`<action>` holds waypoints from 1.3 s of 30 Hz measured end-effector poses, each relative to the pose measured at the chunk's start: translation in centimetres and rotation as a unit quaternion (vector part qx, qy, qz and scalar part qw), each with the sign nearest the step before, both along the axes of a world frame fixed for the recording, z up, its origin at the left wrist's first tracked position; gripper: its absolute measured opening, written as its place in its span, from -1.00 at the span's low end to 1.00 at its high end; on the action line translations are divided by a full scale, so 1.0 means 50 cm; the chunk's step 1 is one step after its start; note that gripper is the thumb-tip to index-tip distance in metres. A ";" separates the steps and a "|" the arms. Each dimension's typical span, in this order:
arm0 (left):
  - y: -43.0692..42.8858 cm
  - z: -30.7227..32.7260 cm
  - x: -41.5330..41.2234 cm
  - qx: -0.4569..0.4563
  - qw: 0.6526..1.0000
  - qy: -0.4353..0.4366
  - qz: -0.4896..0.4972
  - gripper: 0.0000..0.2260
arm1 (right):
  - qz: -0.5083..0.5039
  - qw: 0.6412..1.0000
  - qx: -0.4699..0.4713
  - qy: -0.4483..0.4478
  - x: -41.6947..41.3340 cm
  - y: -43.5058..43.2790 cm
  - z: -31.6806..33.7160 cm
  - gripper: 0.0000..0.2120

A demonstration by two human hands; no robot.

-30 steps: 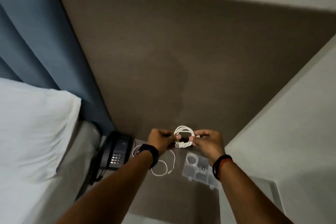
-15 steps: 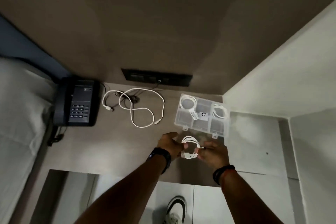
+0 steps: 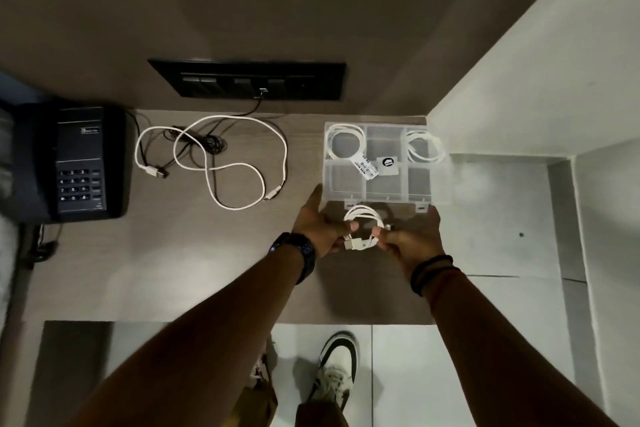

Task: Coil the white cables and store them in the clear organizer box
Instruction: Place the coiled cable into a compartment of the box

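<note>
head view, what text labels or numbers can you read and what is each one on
"1 2 3", "4 5 6", "7 8 9": faint, on the keypad of the black telephone.
Small label above the keypad: too blurred to read.
White barcode sticker on the clear organizer box: print too small to read.
Round black sticker beside it: mark unreadable.

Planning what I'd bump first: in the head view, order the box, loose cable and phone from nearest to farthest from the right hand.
From the right hand, which pinches the coil:
1. Box, just beyond it.
2. Loose cable, left of the box.
3. Phone, far left.
</note>
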State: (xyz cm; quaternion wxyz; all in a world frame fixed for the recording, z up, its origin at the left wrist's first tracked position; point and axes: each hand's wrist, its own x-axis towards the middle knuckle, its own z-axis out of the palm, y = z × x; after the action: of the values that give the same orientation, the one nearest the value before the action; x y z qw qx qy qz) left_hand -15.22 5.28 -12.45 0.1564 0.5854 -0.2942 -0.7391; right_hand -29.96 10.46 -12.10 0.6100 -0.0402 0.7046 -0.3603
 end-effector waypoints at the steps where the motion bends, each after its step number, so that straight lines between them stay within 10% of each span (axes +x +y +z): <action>1: 0.002 0.004 -0.002 -0.008 1.000 0.000 0.002 -0.25 | 0.004 1.000 -0.004 -0.006 -0.002 0.000 0.005 -0.72; 6: 0.014 0.032 -0.002 -0.029 0.999 -0.018 0.012 -0.16 | 0.022 0.999 -0.026 0.002 -0.003 0.011 0.025 -0.77; 11: 0.034 0.083 0.025 -0.049 0.998 -0.005 0.049 -0.11 | -0.007 0.998 -0.068 0.006 -0.007 0.032 0.065 -0.20; 23: -0.137 0.134 0.026 -0.102 0.991 0.065 0.059 -0.01 | 0.045 0.976 -0.211 -0.038 -0.025 -0.138 0.141 0.04; 39: -0.146 0.007 0.036 -0.142 0.967 -0.202 0.068 -0.77 | 0.068 0.982 -0.099 0.146 0.045 -0.175 0.013 -0.78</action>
State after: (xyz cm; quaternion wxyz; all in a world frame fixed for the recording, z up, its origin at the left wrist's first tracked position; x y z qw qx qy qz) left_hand -13.44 -2.02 -12.08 0.2251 0.7127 -0.3815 -0.5440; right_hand -27.69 1.70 -11.47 0.5166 -0.2002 0.7423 -0.3767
